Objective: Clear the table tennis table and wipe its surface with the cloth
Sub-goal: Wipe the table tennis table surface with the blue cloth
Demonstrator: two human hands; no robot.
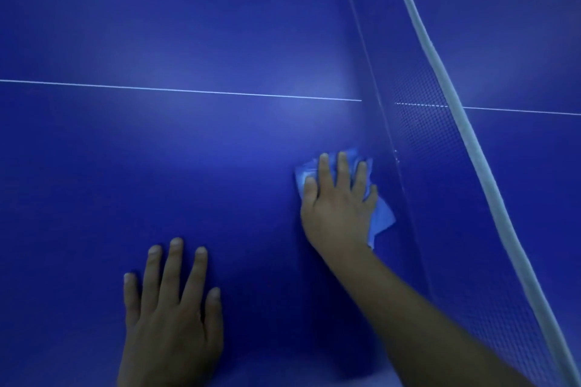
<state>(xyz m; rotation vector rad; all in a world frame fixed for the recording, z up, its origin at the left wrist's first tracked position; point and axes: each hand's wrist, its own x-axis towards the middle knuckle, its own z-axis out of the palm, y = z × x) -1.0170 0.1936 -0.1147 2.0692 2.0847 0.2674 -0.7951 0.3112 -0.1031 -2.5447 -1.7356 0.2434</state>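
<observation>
This is a games or sports room, dimly lit. A blue table tennis bench (188, 25) fills the view, marked by a thin white centre line (188, 90) and crossed by a mesh net (421, 122) with a white top band (440, 72).

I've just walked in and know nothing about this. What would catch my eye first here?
First, the deep blue table tennis table filling the whole view, crossed by a thin white line. Next, the right hand pressing a crumpled blue cloth flat against the surface, close to the net with its white top band running diagonally at right. The left hand rests flat, fingers spread, nearer the person.
</observation>
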